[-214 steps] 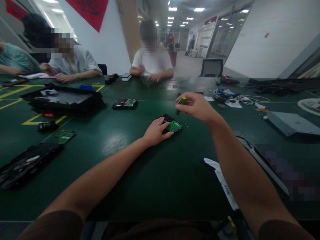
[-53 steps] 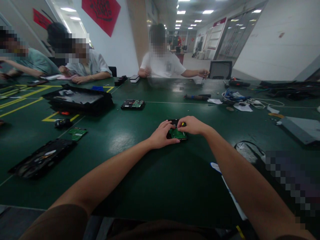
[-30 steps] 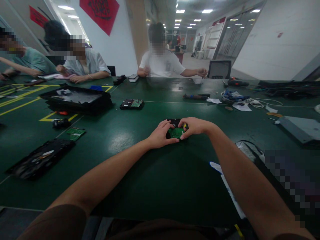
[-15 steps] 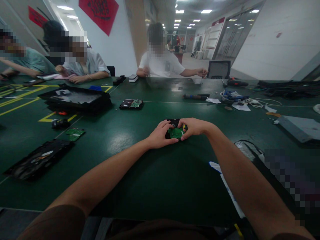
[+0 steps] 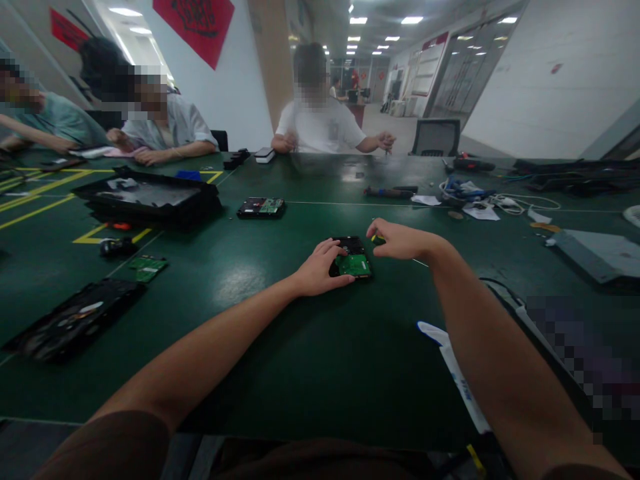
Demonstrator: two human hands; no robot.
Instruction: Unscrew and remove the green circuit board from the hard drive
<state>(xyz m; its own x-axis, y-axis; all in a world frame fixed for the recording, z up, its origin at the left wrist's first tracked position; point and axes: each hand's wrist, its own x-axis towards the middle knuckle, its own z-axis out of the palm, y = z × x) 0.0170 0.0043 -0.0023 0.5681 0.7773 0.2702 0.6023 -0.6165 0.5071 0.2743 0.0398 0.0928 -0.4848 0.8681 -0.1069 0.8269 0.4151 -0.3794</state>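
A hard drive [image 5: 350, 243] lies on the green table in front of me, its green circuit board [image 5: 356, 266] facing up. My left hand [image 5: 323, 267] grips the drive's left side, with the fingers on the far part and the thumb along the near edge. To the right of the drive and apart from it, my right hand [image 5: 399, 241] is curled round a screwdriver [image 5: 379, 240] with a yellow and black handle. Its thin shaft seems to show below the wrist, pointing right; most of the handle is hidden in the palm.
Another hard drive [image 5: 261, 207] lies farther back. At left are a black tray [image 5: 150, 193], a loose circuit board [image 5: 149, 267] and a black casing [image 5: 75, 320]. A grey metal box [image 5: 600, 257] and tangled cables [image 5: 470, 191] lie at right. Several people sit across the table.
My right hand has lifted off the drive and moved right and slightly away with the screwdriver, uncovering the circuit board. The left hand stays on the drive.
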